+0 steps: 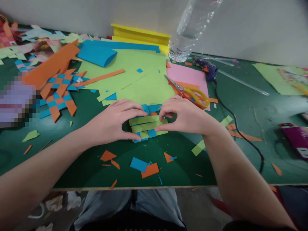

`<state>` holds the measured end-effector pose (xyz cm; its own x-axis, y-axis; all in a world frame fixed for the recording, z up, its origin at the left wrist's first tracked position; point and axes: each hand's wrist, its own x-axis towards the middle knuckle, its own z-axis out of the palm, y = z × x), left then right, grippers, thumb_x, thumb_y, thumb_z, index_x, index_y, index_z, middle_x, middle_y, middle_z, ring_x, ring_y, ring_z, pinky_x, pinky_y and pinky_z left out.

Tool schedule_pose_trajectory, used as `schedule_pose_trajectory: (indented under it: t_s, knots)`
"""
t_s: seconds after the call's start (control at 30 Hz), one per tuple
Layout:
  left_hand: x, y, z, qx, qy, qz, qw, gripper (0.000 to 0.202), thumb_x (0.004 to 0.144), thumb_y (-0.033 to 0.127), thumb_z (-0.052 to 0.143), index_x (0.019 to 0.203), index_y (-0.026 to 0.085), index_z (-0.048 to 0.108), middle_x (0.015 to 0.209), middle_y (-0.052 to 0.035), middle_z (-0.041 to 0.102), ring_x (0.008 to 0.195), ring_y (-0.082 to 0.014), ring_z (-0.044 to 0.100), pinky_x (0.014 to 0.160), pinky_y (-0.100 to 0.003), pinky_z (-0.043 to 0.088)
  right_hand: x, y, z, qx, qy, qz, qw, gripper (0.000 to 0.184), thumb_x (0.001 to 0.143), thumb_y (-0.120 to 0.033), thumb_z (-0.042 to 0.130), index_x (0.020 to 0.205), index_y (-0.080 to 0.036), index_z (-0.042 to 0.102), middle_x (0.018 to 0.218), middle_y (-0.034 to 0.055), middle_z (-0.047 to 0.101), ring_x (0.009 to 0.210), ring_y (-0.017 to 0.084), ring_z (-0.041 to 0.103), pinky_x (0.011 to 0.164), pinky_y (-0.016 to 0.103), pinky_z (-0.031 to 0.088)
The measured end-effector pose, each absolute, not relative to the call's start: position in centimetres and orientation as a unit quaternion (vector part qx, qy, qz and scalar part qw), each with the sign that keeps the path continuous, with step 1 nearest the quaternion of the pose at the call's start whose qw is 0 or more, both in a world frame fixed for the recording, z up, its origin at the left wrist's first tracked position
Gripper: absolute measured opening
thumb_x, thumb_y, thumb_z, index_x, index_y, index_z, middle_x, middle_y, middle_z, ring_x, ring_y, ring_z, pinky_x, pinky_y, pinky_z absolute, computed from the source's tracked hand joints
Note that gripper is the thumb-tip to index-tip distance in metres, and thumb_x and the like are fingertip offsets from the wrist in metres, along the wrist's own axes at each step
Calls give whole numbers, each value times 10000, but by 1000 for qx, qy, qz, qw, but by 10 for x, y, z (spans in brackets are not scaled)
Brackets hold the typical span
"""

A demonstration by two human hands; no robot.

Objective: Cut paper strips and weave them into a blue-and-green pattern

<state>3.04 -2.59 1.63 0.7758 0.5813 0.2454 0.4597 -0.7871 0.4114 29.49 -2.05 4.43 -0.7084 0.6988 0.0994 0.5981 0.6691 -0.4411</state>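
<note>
Light green and blue paper strips, partly woven together [144, 126], lie on the green table in front of me. My left hand [117, 120] holds their left side, its thumb on the lower corner and its fingers over the top edge. On the right side, my right hand [184, 114] has its thumb at a blue strip and its bent index finger on the green strips. The other right fingers are curled in. Blue paper at the far edge of the weave is partly covered by my fingers.
Yellow-handled scissors [192, 93] lie on pink paper [187, 75]. A glue gun [209, 69] trails a black cord. A clear bottle [190, 30] stands behind. Woven orange-blue pieces [59, 93] lie left, a large green sheet [137, 77] beyond my hands, and scraps [139, 164] near the edge.
</note>
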Motion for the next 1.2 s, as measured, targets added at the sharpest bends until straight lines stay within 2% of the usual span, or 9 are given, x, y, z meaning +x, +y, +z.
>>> schedule_pose_trajectory:
  t_s: [0.13,0.33,0.63,0.8,0.93,1.03,1.2]
  knots:
    - [30,-26,12,935,269,159,168,645,859,568,697,1383,216,564,1459,-106,547,1346,-299,495,1138,-432,358,297,-19,45,-383,-898,202,81,364,741,-524,796,730,-193,646,601,-48,490,630,127,471,682,293,349]
    - [31,-27,10,935,287,127,168,796,827,607,710,1464,185,485,1521,-124,484,1401,-316,441,1178,-458,336,296,-19,44,-404,-890,200,71,394,740,-545,789,816,-185,649,589,-63,442,598,119,445,648,276,343]
    - [32,-28,11,932,304,115,159,699,918,599,598,1464,185,463,1530,-117,474,1436,-281,402,1204,-433,288,296,-18,43,-415,-889,185,53,375,775,-537,756,824,-183,644,606,-53,474,607,123,450,662,286,345]
    - [33,-27,11,928,316,106,166,690,925,619,571,1455,189,474,1534,-126,468,1444,-289,392,1212,-453,263,298,-18,45,-435,-881,180,39,389,799,-568,704,716,-194,634,570,-40,476,582,122,438,615,286,320]
    - [33,-27,11,926,324,96,169,692,926,636,553,1454,193,479,1543,-125,457,1449,-296,381,1215,-473,250,298,-20,45,-456,-872,174,44,468,827,-620,636,637,-192,624,517,-36,459,526,110,404,569,290,287]
    - [33,-27,11,926,324,88,171,705,929,651,533,1467,200,465,1554,-119,442,1457,-298,367,1219,-480,239,298,-20,47,-451,-872,181,54,441,848,-559,623,608,-189,621,483,-45,437,481,94,373,544,289,273]
    - [33,-28,11,927,319,101,169,752,938,656,509,1505,175,400,1547,-137,444,1457,-295,363,1222,-482,236,297,-23,51,-425,-871,225,103,235,840,-320,620,647,-188,635,461,-73,423,453,71,353,527,273,283]
